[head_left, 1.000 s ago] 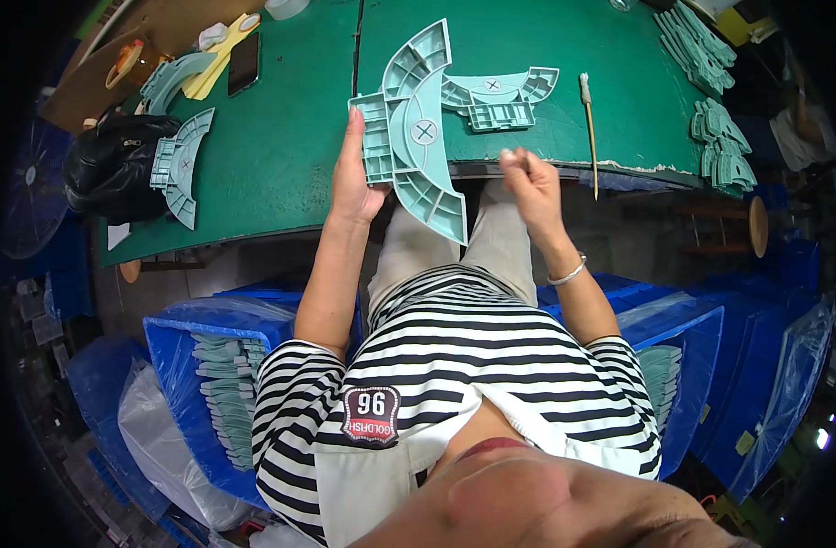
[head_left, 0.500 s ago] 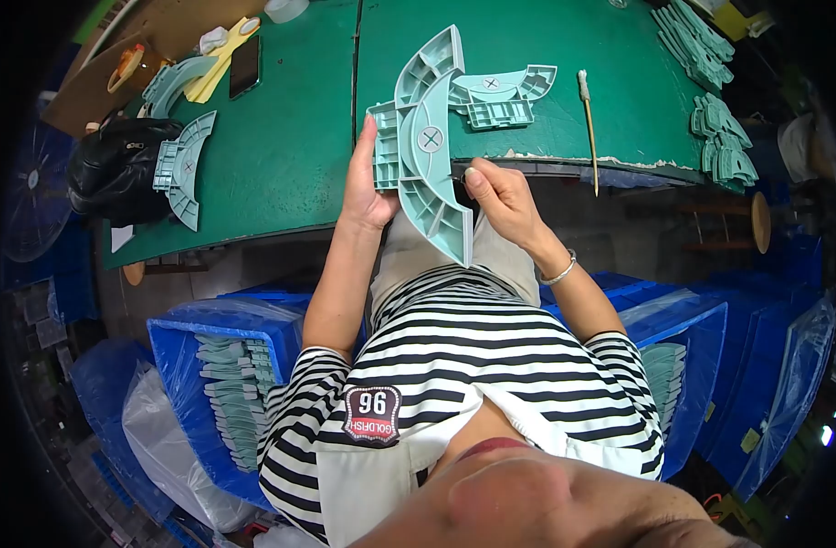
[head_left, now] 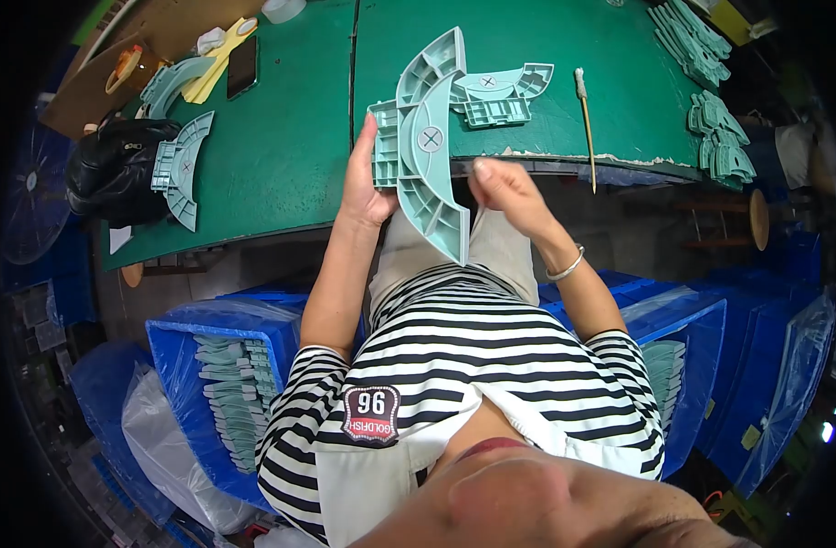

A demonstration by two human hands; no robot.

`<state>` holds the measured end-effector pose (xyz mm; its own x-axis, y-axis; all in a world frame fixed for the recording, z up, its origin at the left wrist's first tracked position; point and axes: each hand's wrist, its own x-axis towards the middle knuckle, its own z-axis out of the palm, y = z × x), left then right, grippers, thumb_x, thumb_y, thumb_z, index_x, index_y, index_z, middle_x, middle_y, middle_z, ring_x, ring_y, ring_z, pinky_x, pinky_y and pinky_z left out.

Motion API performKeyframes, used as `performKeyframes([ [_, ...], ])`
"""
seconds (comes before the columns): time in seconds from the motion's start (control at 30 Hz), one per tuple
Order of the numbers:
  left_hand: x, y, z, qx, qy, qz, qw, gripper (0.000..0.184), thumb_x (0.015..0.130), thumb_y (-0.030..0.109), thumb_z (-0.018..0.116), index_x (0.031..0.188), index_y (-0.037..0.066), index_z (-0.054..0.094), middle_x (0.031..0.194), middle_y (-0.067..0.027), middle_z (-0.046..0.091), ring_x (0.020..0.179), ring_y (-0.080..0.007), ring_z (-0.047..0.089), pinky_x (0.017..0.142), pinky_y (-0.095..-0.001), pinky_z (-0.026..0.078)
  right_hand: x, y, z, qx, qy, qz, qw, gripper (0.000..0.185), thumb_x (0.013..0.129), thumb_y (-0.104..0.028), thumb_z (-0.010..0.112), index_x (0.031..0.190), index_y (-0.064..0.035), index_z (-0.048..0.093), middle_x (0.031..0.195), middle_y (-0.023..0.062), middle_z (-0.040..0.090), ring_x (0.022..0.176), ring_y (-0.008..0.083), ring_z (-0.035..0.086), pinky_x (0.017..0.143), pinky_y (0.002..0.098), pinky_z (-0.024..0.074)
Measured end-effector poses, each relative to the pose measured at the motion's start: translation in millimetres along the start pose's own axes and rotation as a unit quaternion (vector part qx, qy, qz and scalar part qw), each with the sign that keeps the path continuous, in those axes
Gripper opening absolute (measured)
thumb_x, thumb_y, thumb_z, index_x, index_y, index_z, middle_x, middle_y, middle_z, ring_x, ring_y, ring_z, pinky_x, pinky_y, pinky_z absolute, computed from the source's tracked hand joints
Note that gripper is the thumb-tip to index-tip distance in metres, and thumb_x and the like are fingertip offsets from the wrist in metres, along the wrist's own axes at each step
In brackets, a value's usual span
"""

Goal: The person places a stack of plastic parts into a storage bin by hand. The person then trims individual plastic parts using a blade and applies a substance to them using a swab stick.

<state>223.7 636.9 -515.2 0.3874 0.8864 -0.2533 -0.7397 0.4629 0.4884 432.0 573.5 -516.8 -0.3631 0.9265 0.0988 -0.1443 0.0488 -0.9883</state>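
Observation:
My left hand point(head_left: 368, 187) grips the ribbed left side of a pale-green curved plastic part point(head_left: 429, 169), which I hold up over the table edge. The part is crescent-shaped, with open ribbed cells at both ends and a round crossed mark in its middle. My right hand point(head_left: 516, 196) is closed just right of the part's lower arm, slightly apart from it. Whatever its curled fingers hold, if anything, is hidden. Behind the held part, a similar plastic part point(head_left: 496, 111) lies on the green table point(head_left: 299, 146).
A thin wooden stick point(head_left: 587, 128) with a pale tip overhangs the table edge. Stacked parts point(head_left: 721, 137) line the right side. At left are a phone point(head_left: 243, 68), a black bag point(head_left: 116, 173) and another part point(head_left: 188, 169). Blue crates point(head_left: 176, 365) with parts stand beside me.
My right hand has moved slightly right and down, away from the part's inner edge. A small dark thing at its fingertips no longer shows. My left hand stays nearly still.

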Motion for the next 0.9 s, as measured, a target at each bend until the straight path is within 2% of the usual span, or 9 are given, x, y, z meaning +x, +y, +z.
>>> performKeyframes([
  [0.07,0,1,-2,-0.018,-0.004,0.001,1.000,0.040,0.097,0.036,0.051,0.120,0.003,0.057,0.111,-0.0100,0.066,0.095,-0.0216,0.067,0.081,-0.0386,0.057,1,-2,-10,0.138,-0.035,0.027,0.989,0.035,0.103,-0.033,0.039,0.082,-0.0078,0.050,0.061,-0.0048,0.036,0.053,0.0034,0.027,0.047,0.0195,0.0219],
  [0.2,0,4,2,0.034,0.010,0.031,0.999,0.043,0.097,0.039,0.050,0.122,0.005,0.056,0.113,-0.0082,0.065,0.099,-0.0197,0.064,0.085,-0.0365,0.054,-2,-4,-9,0.132,0.023,0.052,0.990,0.018,0.104,-0.025,0.035,0.111,-0.0080,0.039,0.068,0.0012,0.042,0.052,0.0063,0.029,0.048,0.0200,0.0252],
  [0.33,-8,14,11,0.148,0.014,0.097,0.984,0.043,0.100,0.040,0.045,0.123,0.005,0.055,0.116,-0.0052,0.062,0.103,-0.0152,0.062,0.087,-0.0317,0.052,-12,-18,-16,0.066,0.090,0.028,0.993,0.026,0.100,-0.007,0.043,0.118,-0.0127,0.025,0.078,0.0066,0.053,0.056,0.0084,0.045,0.049,0.0206,0.0372],
  [0.47,-11,21,12,0.147,-0.013,0.089,0.985,0.044,0.101,0.042,0.041,0.121,0.005,0.055,0.115,-0.0041,0.062,0.100,-0.0123,0.062,0.087,-0.0288,0.051,-14,-33,-21,0.328,0.022,-0.011,0.944,0.012,0.099,-0.008,0.043,0.101,-0.0008,0.051,0.090,0.0124,0.060,0.070,0.0160,0.061,0.059,0.0258,0.0494],
  [0.57,-14,21,16,0.165,-0.032,0.079,0.983,0.043,0.101,0.040,0.039,0.121,0.005,0.055,0.114,-0.0030,0.062,0.099,-0.0114,0.061,0.087,-0.0282,0.051,-12,-49,-3,0.414,0.065,-0.020,0.908,0.015,0.099,-0.011,0.046,0.109,-0.0002,0.050,0.096,0.0134,0.059,0.083,0.0190,0.064,0.066,0.0258,0.0510],
  [0.6,-16,20,20,0.171,-0.025,0.079,0.982,0.043,0.102,0.040,0.038,0.122,0.005,0.054,0.114,-0.0023,0.062,0.099,-0.0106,0.061,0.086,-0.0275,0.050,-11,-51,2,0.392,0.060,-0.044,0.917,0.026,0.098,-0.018,0.052,0.115,0.0005,0.049,0.099,0.0135,0.059,0.091,0.0220,0.064,0.071,0.0280,0.0519],
  [0.73,-18,20,18,0.188,-0.039,0.058,0.980,0.046,0.102,0.040,0.037,0.126,0.003,0.052,0.121,-0.0036,0.058,0.107,-0.0108,0.057,0.093,-0.0273,0.046,2,-28,5,0.226,-0.001,-0.184,0.957,0.034,0.096,-0.024,0.056,0.119,-0.0003,0.051,0.088,0.0096,0.058,0.075,0.0194,0.060,0.065,0.0288,0.0471],
  [0.83,-22,21,23,0.215,-0.015,0.056,0.975,0.046,0.102,0.039,0.037,0.128,0.003,0.051,0.124,-0.0049,0.057,0.110,-0.0117,0.055,0.096,-0.0279,0.044,-11,-41,2,-0.205,-0.001,-0.146,0.968,0.023,0.094,-0.017,0.056,0.110,-0.0004,0.056,0.082,0.0089,0.058,0.067,0.0170,0.054,0.062,0.0278,0.0428],
  [0.9,-25,21,27,0.230,0.000,0.068,0.971,0.041,0.103,0.035,0.037,0.125,0.004,0.053,0.119,-0.0045,0.060,0.104,-0.0119,0.060,0.090,-0.0288,0.049,-10,-61,28,-0.286,0.061,-0.148,0.945,0.014,0.086,-0.003,0.061,0.099,0.0009,0.062,0.083,0.0093,0.061,0.067,0.0164,0.059,0.060,0.0280,0.0459],
])
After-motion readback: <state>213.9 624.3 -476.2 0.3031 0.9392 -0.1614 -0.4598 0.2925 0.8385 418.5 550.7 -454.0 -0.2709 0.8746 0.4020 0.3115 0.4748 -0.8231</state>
